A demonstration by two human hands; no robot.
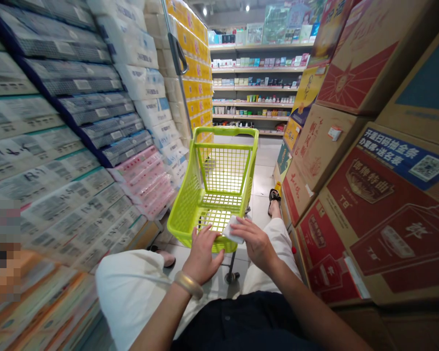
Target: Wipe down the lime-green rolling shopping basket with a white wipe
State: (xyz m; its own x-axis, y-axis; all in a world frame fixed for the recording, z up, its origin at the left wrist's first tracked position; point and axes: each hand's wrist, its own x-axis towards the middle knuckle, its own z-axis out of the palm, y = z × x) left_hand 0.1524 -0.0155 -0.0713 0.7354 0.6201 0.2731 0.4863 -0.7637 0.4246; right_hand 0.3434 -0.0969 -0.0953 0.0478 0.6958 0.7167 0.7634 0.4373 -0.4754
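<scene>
A lime-green plastic shopping cart [181,209] stands right in front of me, its basket holding nothing that I can see. My left hand [202,254], with a gold-coloured bangle at the wrist, grips the cart's near rim, fingers over the top and thumb on my side. In my right hand [256,243] a folded white tissue or cloth [231,232] is pinched and pressed against the right end of the same rim. Fingers and cloth hide part of that rim.
Stacked paper-goods packs [76,195] rise on the left, with yellow packs [195,63] farther along. Cardboard cartons [398,209] line the right side closely. Shelves of small boxes and bottles [256,80] cross the far end. A cart wheel [232,278] rests on the tiled floor.
</scene>
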